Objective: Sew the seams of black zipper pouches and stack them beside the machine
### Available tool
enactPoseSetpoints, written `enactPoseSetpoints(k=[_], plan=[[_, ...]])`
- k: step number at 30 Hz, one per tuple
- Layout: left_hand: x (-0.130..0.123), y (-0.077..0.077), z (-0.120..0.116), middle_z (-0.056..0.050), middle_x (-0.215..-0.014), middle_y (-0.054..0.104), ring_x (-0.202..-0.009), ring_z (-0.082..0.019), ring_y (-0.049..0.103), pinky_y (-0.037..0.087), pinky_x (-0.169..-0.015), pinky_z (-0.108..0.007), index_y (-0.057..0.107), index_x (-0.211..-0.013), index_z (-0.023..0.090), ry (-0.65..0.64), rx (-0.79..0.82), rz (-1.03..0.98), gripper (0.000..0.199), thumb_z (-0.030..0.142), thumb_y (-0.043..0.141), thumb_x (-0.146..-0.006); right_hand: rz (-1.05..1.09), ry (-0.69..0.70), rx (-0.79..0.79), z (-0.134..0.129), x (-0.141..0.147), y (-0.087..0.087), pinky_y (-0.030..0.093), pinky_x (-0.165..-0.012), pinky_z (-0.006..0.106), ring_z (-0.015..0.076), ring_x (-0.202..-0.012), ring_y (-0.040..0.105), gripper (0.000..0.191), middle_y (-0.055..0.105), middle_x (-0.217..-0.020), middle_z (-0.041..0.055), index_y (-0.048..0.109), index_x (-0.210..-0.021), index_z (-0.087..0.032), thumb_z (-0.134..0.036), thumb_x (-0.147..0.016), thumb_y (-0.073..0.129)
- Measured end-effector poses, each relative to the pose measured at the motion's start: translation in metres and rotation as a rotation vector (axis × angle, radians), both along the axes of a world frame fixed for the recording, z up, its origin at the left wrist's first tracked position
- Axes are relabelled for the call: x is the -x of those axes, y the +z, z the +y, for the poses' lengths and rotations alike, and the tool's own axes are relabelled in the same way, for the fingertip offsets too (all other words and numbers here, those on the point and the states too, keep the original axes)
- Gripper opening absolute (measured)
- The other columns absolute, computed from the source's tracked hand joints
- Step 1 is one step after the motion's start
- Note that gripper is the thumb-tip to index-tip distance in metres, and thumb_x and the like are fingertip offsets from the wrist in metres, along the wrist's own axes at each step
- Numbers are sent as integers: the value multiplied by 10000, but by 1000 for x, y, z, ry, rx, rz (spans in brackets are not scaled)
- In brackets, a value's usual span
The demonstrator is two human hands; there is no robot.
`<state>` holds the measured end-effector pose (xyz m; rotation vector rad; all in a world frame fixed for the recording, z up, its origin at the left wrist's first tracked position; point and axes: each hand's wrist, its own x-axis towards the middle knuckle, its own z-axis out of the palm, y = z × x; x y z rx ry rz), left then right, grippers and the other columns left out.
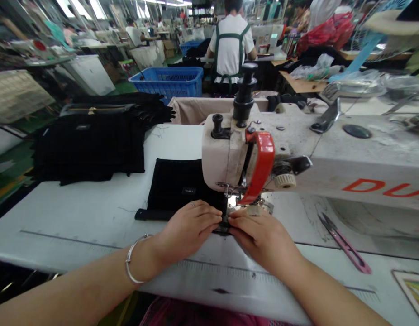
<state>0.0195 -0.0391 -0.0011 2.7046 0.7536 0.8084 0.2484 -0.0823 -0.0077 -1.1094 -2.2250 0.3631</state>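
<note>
A black fabric panel [175, 181] with a small label lies flat on the sewing table, its right edge under the head of the sewing machine [216, 149]. My left hand [192, 224], fingers together, presses and grips the panel's near edge just left of the presser foot. Opposite it, my right hand [264, 233] pinches the same edge from the right, with a band around one finger. The fingertips of both hands almost meet in front of the needle area. A red guard [262, 163] curves over that spot and partly hides the needle.
Pink-handled thread snips [347, 244] lie on the table to the right. A pile of black fabric pieces [90, 140] stands at the left, one with a zipper. Beyond the table are a blue crate [169, 81] and a seated person [231, 45] facing away.
</note>
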Motion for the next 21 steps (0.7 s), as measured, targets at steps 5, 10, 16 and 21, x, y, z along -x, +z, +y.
enactPoseSetpoints(k=[5,10,16,21], plan=[[-1,2,-1,-52,-1058,720,-1001,-168,660,534,-940,-338,656,-1026,152,-13,-73,57,175,106,495,-975,15,19,-11,-1,2,0,528,-871,401,233,-1001,637,161,693,-1010,97,682,-1011,-162,-136,-983,525],[-6,6,6,-36,-1026,730,-952,-159,667,532,-903,-306,652,-983,160,-16,-106,64,164,122,493,-984,-5,-6,-11,2,2,3,535,-844,387,222,-935,653,164,706,-970,88,685,-959,-161,-131,-979,524],[-13,6,20,-48,-996,736,-902,-160,676,539,-889,-310,672,-947,140,-27,-114,57,211,151,468,-1002,-38,-91,-59,10,1,-1,533,-792,369,243,-945,621,124,694,-1017,96,690,-963,-168,-160,-965,566],[-18,4,28,-41,-965,738,-900,-166,682,535,-907,-311,682,-946,152,27,-74,55,174,161,513,-986,-79,-129,-109,16,0,-6,517,-744,373,259,-886,616,108,702,-1001,95,695,-940,-168,-155,-941,587]])
